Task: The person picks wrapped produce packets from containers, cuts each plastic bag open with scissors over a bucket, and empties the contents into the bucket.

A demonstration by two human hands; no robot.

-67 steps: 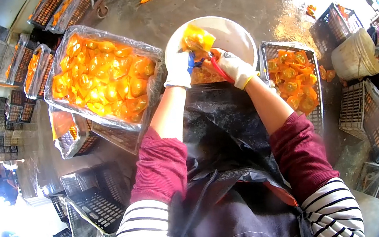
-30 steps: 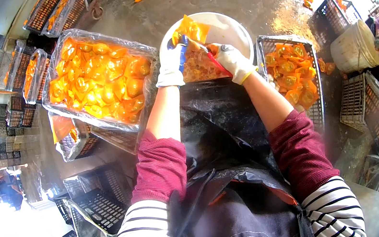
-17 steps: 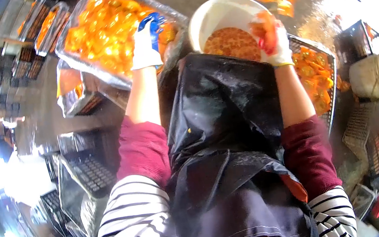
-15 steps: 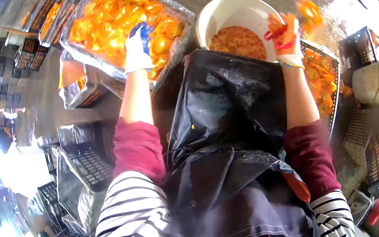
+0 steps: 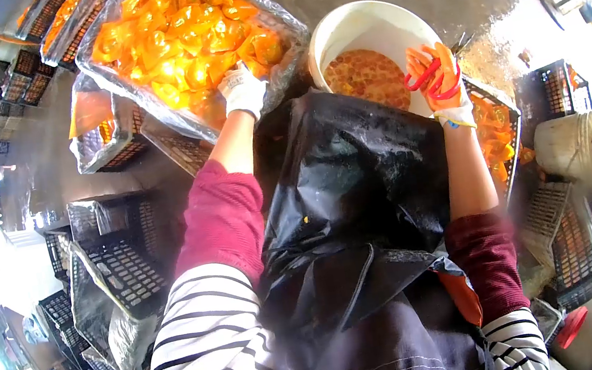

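My left hand (image 5: pixel 244 92), in a white glove, is at the near right part of a plastic-lined crate (image 5: pixel 117 85) heaped with shiny orange peppers (image 5: pixel 196 36). Its fingers point down among the peppers and are mostly hidden. My right hand (image 5: pixel 441 85), in an orange-palmed glove, is raised at the right rim of a white bucket (image 5: pixel 334 26). Its fingers are bent around a red-handled tool (image 5: pixel 423 76), whose working end I cannot make out clearly. Small orange-brown pieces (image 5: pixel 366 80) lie in the bucket.
Beneath my right forearm stands a crate of cut orange peppers (image 5: pixel 493 131). A dirty white bucket (image 5: pixel 567 147) and black crates (image 5: pixel 572 241) are at the right. More crates (image 5: pixel 123 273) stand at the left. A black apron (image 5: pixel 362 168) covers my lap.
My left hand has drawn back from the middle of the peppers toward the crate's near edge. The blurred orange pepper beside my right hand is gone from there. The red-handled tool remains in that hand.
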